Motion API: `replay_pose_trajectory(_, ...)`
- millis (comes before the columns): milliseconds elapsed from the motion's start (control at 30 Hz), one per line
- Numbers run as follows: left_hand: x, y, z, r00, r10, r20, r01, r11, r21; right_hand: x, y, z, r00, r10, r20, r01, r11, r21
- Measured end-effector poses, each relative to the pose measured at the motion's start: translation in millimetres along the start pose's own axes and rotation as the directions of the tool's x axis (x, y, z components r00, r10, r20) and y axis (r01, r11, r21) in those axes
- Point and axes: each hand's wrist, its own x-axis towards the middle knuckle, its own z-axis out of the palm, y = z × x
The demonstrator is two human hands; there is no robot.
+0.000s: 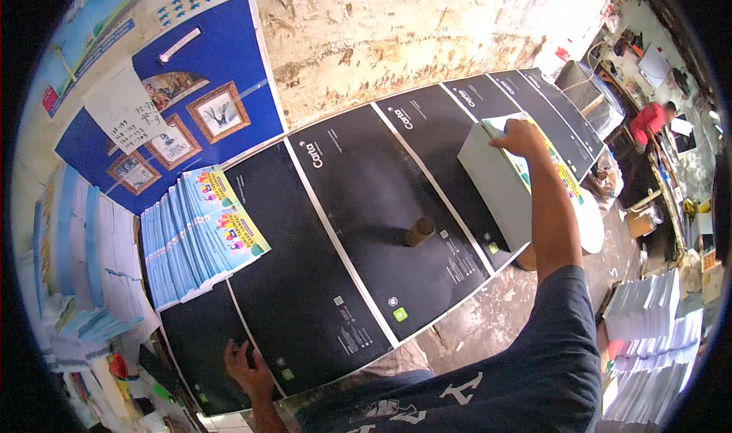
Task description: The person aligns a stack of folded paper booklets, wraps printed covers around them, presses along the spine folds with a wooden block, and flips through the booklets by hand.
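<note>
My right hand [519, 138] is on top of a tall stack of booklets [496, 185] with yellow printed covers, at the right part of the black table; its fingers are bent over the top sheet, and what they grip, if anything, cannot be made out. My left hand [249, 368] hovers near the front edge at the lower left, fingers apart and holding nothing. Beyond it, a fanned row of booklets [200, 238] with yellow and blue covers lies on the left part of the table. A small dark cylinder [419, 232] stands mid-table.
Black "Carta" sheets [335, 173] cover the table, which runs along a stained wall [396, 44]. Stacked papers [84, 257] rise at the far left. More paper piles [644, 311] stand at the right. A person in red [648, 124] is at the far right.
</note>
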Motion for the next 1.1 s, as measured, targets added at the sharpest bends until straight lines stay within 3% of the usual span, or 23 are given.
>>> replay_pose_trajectory(367,1,4,0,0.999,-0.049,-0.005,0.049,0.998,-0.028,5,2,-1,1.0,-0.006,0.011,0.006,0.999,0.035)
replay_pose_trajectory(533,2,0,-1,1.0,0.005,0.001,-0.005,0.998,0.064,8,-12,22,0.994,-0.106,0.003,0.106,0.986,-0.128)
replay_pose_trajectory(567,2,1,-3,1.0,0.021,-0.007,-0.02,0.998,0.058,4,-13,25,0.996,-0.093,-0.01,0.091,0.988,-0.125)
replay_pose_trajectory(633,4,11,-8,0.999,0.022,-0.023,-0.022,1.0,0.007,-12,-23,15,0.982,0.02,-0.19,-0.019,1.0,0.011)
replay_pose_trajectory(667,4,3,-4,0.998,0.042,-0.037,-0.043,0.999,-0.005,-2,-6,33,0.97,-0.074,-0.233,0.05,0.993,-0.11)
replay_pose_trajectory(767,4,-15,3,0.99,0.107,-0.089,-0.109,0.994,-0.02,-21,13,8,0.915,-0.021,-0.404,-0.069,0.976,-0.207)
replay_pose_trajectory(867,2,-3,-18,0.984,0.106,-0.141,-0.118,0.989,-0.083,-67,49,-63,0.908,-0.154,-0.39,-0.1,0.823,-0.559)
replay_pose_trajectory(933,16,18,-37,0.996,0.015,-0.083,-0.04,0.951,-0.307,-101,75,-123,0.888,-0.178,-0.423,-0.158,0.746,-0.647)
replay_pose_trajectory(967,27,33,-44,0.993,0.089,-0.074,-0.11,0.927,-0.359,-134,61,-163,0.811,-0.105,-0.576,0.016,0.987,-0.158)
replay_pose_trajectory(1000,38,56,-51,0.985,0.159,-0.067,-0.172,0.896,-0.409,-167,47,-202,0.705,-0.029,-0.709,0.341,0.89,0.303)
replay_pose_trajectory(1033,49,99,-74,0.955,0.269,-0.122,-0.295,0.852,-0.432,-183,36,-224,0.758,-0.029,-0.651,0.373,0.838,0.397)
replay_pose_trajectory(1100,73,175,-121,0.839,0.485,-0.246,-0.542,0.703,-0.462,-232,-37,-270,0.787,-0.166,-0.595,0.459,0.802,0.383)
